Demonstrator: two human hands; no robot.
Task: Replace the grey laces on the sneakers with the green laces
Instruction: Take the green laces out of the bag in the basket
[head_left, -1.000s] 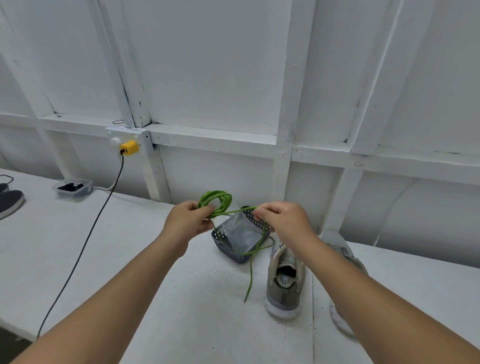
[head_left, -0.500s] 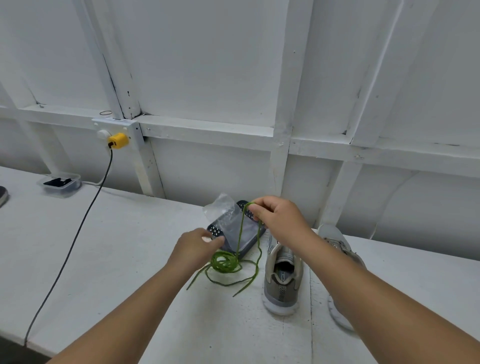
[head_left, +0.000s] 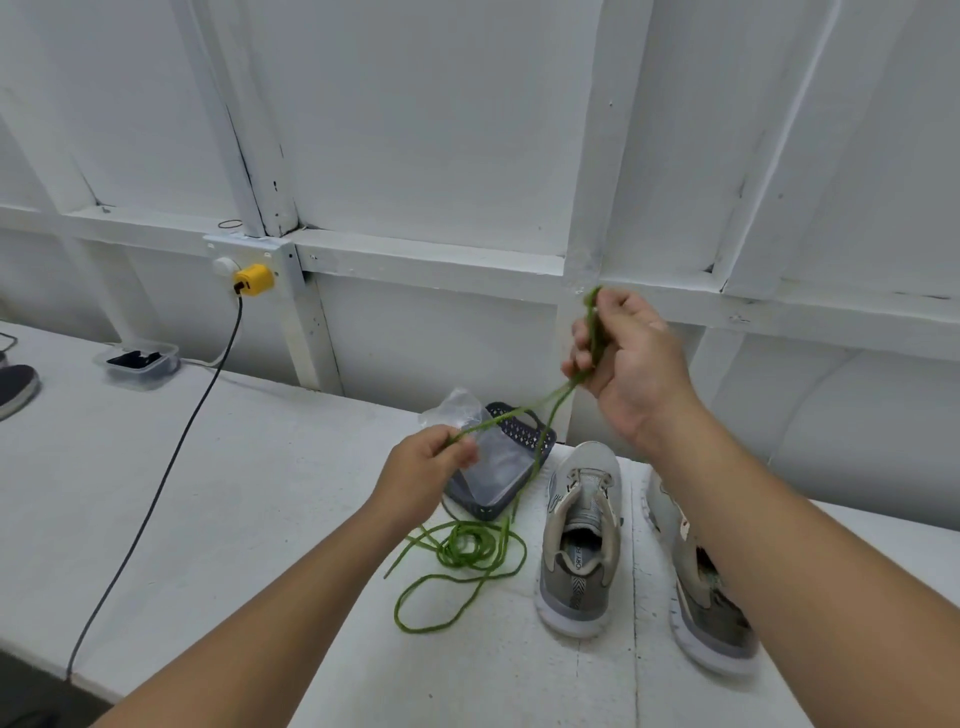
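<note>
White boards back the surface (head_left: 218, 499). Both sneakers (head_left: 579, 545) stand right, unlaced. The right hand (head_left: 623, 358) pinches the green laces (head_left: 467, 551) high; left hand (head_left: 426, 470) fingers pinch lower down, slack coiled beside the basket (head_left: 519, 441). Best draw one lace free slowly, keeping loops off the near edge; open room lies left.

A white-painted plank wall (head_left: 426, 135) with a horizontal rail (head_left: 431, 257) and upright studs fills the view from 9 to 3 o'clock. Below it runs a white worktop (head_left: 218, 467), evenly lit. A socket with a yellow plug (head_left: 253, 279) sits on the rail at 10 o'clock.
</note>
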